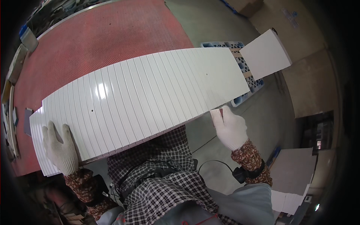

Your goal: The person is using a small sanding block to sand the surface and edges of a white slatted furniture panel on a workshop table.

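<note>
A long white panel (157, 90) with parallel grooves and a glossy face lies across the table in front of me. My left hand (62, 148), in a white knit glove, rests flat on its left end with the fingers apart. At the near edge, toward the right end, my right hand (232, 129), gloved alike, grips a small flat piece that looks like folded sandpaper (215, 117), pale with a reddish-brown part. The piece is close to the panel's edge; whether they touch I cannot tell. Two small dark spots mark the panel's face.
Red textured matting (123, 32) covers the table beyond the panel. Past its right end stand a blue plastic pallet (240, 101) and a white board (266, 54). Stacked boards (292, 168) sit at the lower right. Containers and clutter line the table's left and far edges.
</note>
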`<action>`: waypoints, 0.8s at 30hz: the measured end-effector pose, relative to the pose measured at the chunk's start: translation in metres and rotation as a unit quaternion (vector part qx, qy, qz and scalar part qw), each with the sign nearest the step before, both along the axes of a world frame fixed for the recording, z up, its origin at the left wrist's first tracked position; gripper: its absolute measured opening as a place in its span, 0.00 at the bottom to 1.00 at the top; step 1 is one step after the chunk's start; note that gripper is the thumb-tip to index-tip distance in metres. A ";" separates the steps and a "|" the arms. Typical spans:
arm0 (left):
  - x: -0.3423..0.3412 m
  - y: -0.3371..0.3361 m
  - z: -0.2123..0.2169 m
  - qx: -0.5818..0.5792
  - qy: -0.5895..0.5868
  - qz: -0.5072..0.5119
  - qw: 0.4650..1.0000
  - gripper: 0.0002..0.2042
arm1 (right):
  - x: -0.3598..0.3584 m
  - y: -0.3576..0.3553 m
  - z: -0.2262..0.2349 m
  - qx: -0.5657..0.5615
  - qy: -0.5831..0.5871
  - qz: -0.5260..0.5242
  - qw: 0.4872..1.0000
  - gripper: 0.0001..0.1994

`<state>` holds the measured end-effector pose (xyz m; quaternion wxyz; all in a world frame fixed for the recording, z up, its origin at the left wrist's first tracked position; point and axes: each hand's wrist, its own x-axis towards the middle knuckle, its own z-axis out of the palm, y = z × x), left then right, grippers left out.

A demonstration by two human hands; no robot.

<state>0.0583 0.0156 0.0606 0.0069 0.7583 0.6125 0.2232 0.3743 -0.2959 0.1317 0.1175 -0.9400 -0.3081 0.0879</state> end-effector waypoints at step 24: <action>0.002 -0.004 0.002 0.009 -0.007 -0.011 1.000 0.26 | 0.129 0.199 -0.003 -0.096 -0.112 0.101 0.984 0.22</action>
